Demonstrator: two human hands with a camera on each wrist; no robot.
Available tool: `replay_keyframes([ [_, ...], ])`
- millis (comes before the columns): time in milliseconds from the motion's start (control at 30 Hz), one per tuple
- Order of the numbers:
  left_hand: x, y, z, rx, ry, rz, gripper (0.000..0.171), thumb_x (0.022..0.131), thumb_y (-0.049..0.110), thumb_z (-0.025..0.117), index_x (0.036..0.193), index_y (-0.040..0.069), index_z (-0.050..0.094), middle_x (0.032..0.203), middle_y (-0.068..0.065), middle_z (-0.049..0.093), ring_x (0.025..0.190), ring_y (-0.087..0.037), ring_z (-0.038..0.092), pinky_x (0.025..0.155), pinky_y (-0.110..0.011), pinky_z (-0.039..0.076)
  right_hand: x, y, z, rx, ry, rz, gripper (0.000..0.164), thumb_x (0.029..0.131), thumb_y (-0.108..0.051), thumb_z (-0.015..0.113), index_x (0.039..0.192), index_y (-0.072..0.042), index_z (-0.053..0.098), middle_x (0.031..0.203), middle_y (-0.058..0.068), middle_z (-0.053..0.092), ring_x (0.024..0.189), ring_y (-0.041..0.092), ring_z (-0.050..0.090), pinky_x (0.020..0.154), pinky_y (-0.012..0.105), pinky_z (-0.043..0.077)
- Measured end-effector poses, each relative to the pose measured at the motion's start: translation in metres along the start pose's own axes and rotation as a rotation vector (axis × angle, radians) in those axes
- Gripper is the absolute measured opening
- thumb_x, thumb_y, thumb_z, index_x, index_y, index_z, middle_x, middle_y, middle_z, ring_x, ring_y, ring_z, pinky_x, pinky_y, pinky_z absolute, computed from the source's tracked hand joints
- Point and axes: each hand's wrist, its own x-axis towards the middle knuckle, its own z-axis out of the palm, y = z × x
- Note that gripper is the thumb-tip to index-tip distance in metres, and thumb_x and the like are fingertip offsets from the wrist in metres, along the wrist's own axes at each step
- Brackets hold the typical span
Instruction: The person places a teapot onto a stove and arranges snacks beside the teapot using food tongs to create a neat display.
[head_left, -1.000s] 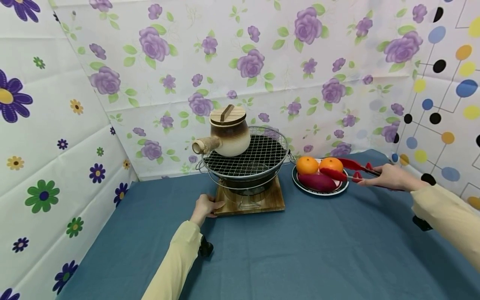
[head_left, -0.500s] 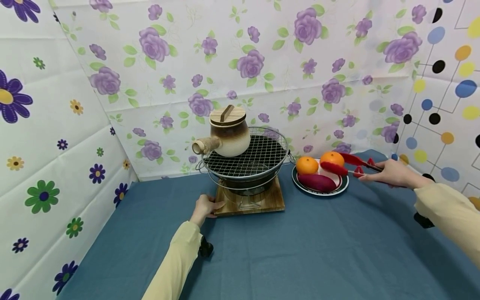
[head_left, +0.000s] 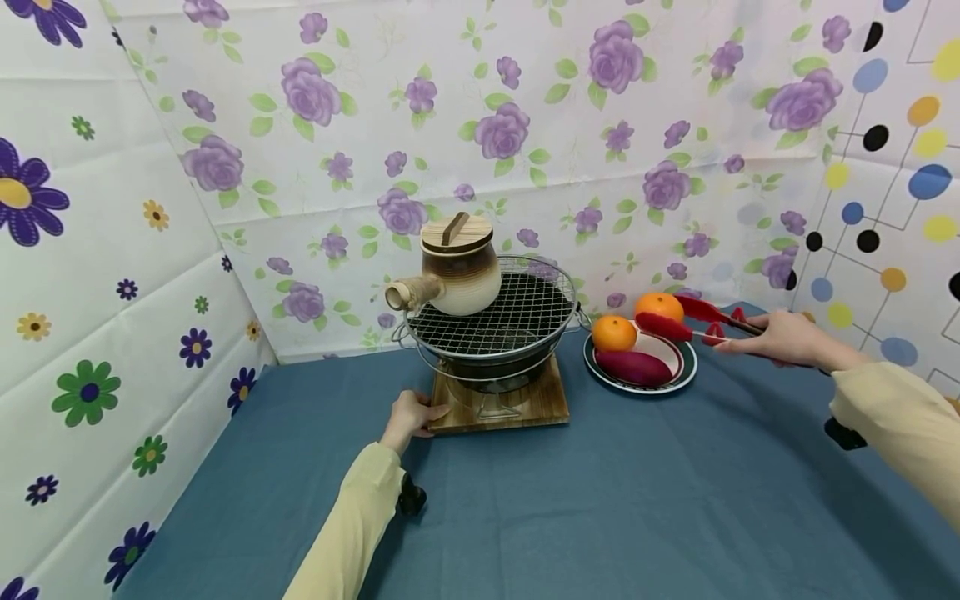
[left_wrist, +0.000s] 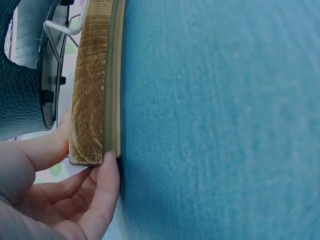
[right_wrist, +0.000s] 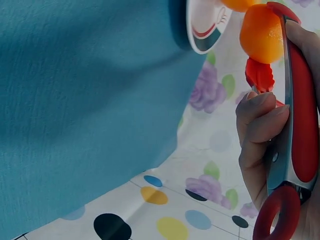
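Observation:
My right hand (head_left: pixel 787 340) grips red-tipped tongs (head_left: pixel 667 327), which squeeze an orange (head_left: pixel 659 307) above the plate's back right side. In the right wrist view the orange (right_wrist: pixel 261 35) sits between the red tips, apart from the plate. A second orange (head_left: pixel 613 333) and a dark red sweet potato (head_left: pixel 634 367) lie on the plate (head_left: pixel 684 377). My left hand (head_left: pixel 408 419) holds the near left corner of a wooden board (head_left: pixel 543 408). In the left wrist view, thumb and fingers pinch the board's corner (left_wrist: pixel 90 125) from both faces.
On the board stands a round black grill (head_left: pixel 495 367) with a wire mesh (head_left: pixel 525 312). A clay pot (head_left: pixel 465 279) with a wooden lid (head_left: pixel 456 232) and a side handle rests on the mesh's left part. Patterned cloth walls (head_left: pixel 450 100) surround the blue tablecloth (head_left: pixel 570 517).
The orange in the tongs has risen off the plate, lifted by my right hand. My left hand stays at the board's corner.

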Motion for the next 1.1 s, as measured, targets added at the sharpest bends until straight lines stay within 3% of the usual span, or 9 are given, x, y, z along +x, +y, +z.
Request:
replay_keyframes([
  [167,-0.001,-0.001,0.001,-0.008,-0.009,0.006,0.019,0.080,0.011,0.070,0.079,-0.005,0.060,0.062,-0.011,0.054,0.052,-0.017,0.054,0.052,-0.036,0.054,-0.002,-0.006,-0.004,0.006,0.010,-0.006,0.093,0.076,-0.057,0.062,0.128,0.016,0.037,0.046,0.000,0.033,0.037,0.019,0.038,0.038,0.030,0.032],
  [367,0.000,-0.002,0.001,-0.019,-0.007,0.017,0.020,0.081,0.010,0.070,0.073,-0.004,0.059,0.058,-0.010,0.053,0.049,-0.016,0.052,0.052,-0.036,0.054,-0.001,-0.012,-0.011,0.025,0.026,-0.039,0.086,0.077,-0.054,0.063,0.126,0.014,0.042,0.045,0.001,0.033,0.037,0.020,0.037,0.039,0.031,0.033],
  [500,0.000,0.001,0.000,-0.018,-0.002,0.013,0.019,0.081,0.009,0.070,0.072,-0.004,0.059,0.057,-0.009,0.052,0.048,-0.016,0.052,0.051,-0.036,0.054,0.000,-0.016,-0.015,0.032,0.046,-0.047,0.070,0.076,-0.055,0.064,0.111,0.005,0.055,0.046,0.001,0.032,0.037,0.021,0.037,0.039,0.030,0.032],
  [633,0.000,0.001,0.000,-0.003,0.001,0.007,0.018,0.080,0.010,0.070,0.076,-0.005,0.060,0.059,-0.010,0.053,0.050,-0.016,0.053,0.051,-0.035,0.054,-0.001,-0.023,-0.019,0.035,0.042,-0.053,0.059,0.076,-0.055,0.064,0.100,-0.002,0.057,0.047,0.001,0.032,0.038,0.021,0.038,0.040,0.030,0.032],
  [767,0.001,0.000,0.000,0.013,0.003,0.004,0.019,0.080,0.011,0.071,0.079,-0.006,0.061,0.061,-0.011,0.053,0.051,-0.017,0.054,0.051,-0.035,0.054,0.000,-0.031,-0.023,0.014,0.052,-0.072,0.056,0.078,-0.054,0.063,0.097,-0.001,0.057,0.046,0.000,0.032,0.038,0.020,0.038,0.040,0.030,0.031],
  [867,0.001,-0.001,0.000,0.009,0.002,0.005,0.021,0.080,0.011,0.071,0.082,-0.007,0.061,0.063,-0.012,0.053,0.053,-0.018,0.054,0.052,-0.035,0.054,0.000,-0.037,-0.027,0.009,0.063,-0.084,0.067,0.078,-0.053,0.064,0.113,0.003,0.056,0.046,0.000,0.033,0.038,0.019,0.038,0.041,0.030,0.032],
  [967,0.000,-0.001,-0.001,0.001,0.003,0.005,0.021,0.080,0.011,0.071,0.082,-0.007,0.061,0.064,-0.011,0.052,0.053,-0.018,0.053,0.052,-0.036,0.054,0.001,-0.043,-0.031,0.013,0.056,-0.091,0.081,0.079,-0.053,0.063,0.129,0.008,0.044,0.046,0.001,0.033,0.038,0.020,0.037,0.041,0.031,0.033],
  [1100,0.000,-0.001,-0.001,0.001,0.002,0.010,0.020,0.080,0.012,0.072,0.073,-0.003,0.059,0.059,-0.009,0.050,0.050,-0.017,0.052,0.052,-0.036,0.054,0.002,-0.052,-0.037,0.011,0.058,-0.094,0.079,0.079,-0.052,0.063,0.129,0.006,0.044,0.046,0.001,0.033,0.038,0.020,0.036,0.042,0.032,0.033],
])
